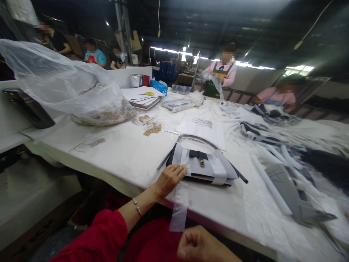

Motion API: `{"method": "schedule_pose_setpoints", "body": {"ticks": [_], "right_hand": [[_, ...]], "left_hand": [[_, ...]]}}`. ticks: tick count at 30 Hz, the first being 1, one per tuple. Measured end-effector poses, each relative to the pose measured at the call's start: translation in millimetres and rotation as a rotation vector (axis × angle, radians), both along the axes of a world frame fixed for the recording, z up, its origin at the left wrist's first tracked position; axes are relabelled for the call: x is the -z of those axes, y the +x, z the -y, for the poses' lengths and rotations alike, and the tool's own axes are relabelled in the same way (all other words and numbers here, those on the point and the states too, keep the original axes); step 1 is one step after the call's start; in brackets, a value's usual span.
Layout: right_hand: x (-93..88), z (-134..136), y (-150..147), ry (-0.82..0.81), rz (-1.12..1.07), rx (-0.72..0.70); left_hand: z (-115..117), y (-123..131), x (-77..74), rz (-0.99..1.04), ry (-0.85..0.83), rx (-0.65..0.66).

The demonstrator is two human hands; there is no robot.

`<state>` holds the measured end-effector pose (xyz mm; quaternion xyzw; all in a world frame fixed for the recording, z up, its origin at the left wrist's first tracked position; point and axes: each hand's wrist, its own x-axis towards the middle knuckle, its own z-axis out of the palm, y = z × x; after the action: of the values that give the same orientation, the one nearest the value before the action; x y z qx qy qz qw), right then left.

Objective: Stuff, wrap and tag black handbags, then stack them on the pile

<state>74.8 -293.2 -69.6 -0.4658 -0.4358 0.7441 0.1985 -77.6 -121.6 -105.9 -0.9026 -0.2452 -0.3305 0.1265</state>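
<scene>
A small grey and black handbag [209, 174] with a gold-coloured clasp lies on the white table, its dark strap [200, 138] arched behind it. Translucent white strips wrap around the bag. One strip [180, 209] runs down from the bag's front and hangs past the table edge. My left hand [171, 178] lies on the bag's near left corner, fingers stretched out flat over the strip; its thumb is hidden. Low in the view, my right hand [200, 243] is closed with curled fingers, just right of the strip's lower end. What it holds, if anything, is hidden.
A large translucent plastic bag [71, 87] stands left, near small brown tags [148, 125] and a paper stack [141, 96] with yellow scissors [148, 94]. At right are a grey tape dispenser [286, 189] and white rolls [269, 183]. Co-workers [222, 74] are across the table.
</scene>
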Motion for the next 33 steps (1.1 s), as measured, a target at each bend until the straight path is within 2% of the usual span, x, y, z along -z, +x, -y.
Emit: {"method": "schedule_pose_setpoints", "body": {"ticks": [1,3,4,6,7,8,9,11,13,17,21,25,28,30,33], "right_hand": [[-12.2,-4.6,6.0,0.028,0.047,-0.059],[-40.9,-32.5,20.0,0.136,0.123,-0.019],[-54.1,-54.8,26.6,0.242,0.161,0.029],[-70.7,-108.7,35.6,0.616,0.387,0.116],[-72.6,-136.5,37.2,0.796,0.569,0.127],[-70.3,-162.4,36.8,0.915,0.792,0.055],[-64.5,-185.1,34.8,0.965,1.005,-0.047],[-47.0,-218.1,27.9,0.958,1.224,-0.236],[-29.8,-235.8,21.8,0.918,1.255,-0.336],[-12.1,-248.6,19.5,0.867,1.243,-0.394],[-3.0,-253.8,19.1,0.844,1.223,-0.355],[-8.9,-250.2,23.5,0.877,1.154,-0.305],[-24.9,-231.5,37.7,0.939,1.037,-0.248],[-30.7,-207.7,48.3,1.002,0.905,-0.209],[-21.9,-163.5,56.5,1.155,0.780,-0.203]], "left_hand": [[4.2,-0.5,5.4,0.013,0.014,-0.008],[9.3,-1.0,11.6,0.025,0.015,-0.025],[10.2,-1.1,12.6,0.027,0.013,-0.030],[9.7,-0.6,12.1,0.036,0.019,-0.033],[9.0,-0.3,11.5,0.040,0.024,-0.033],[8.2,0.1,11.2,0.043,0.028,-0.035],[7.5,0.5,11.3,0.044,0.031,-0.039],[6.9,1.4,12.9,0.047,0.032,-0.057],[6.8,2.2,15.4,0.062,0.023,-0.075],[6.9,2.5,17.3,0.067,-0.028,-0.056],[7.2,1.1,14.3,0.050,-0.078,-0.038],[7.9,-0.9,11.7,0.049,-0.080,-0.031],[7.5,-1.9,12.5,0.040,-0.101,-0.008],[6.8,-2.0,14.0,0.045,-0.111,0.008],[6.0,-1.8,16.6,0.073,-0.137,0.016]]}}
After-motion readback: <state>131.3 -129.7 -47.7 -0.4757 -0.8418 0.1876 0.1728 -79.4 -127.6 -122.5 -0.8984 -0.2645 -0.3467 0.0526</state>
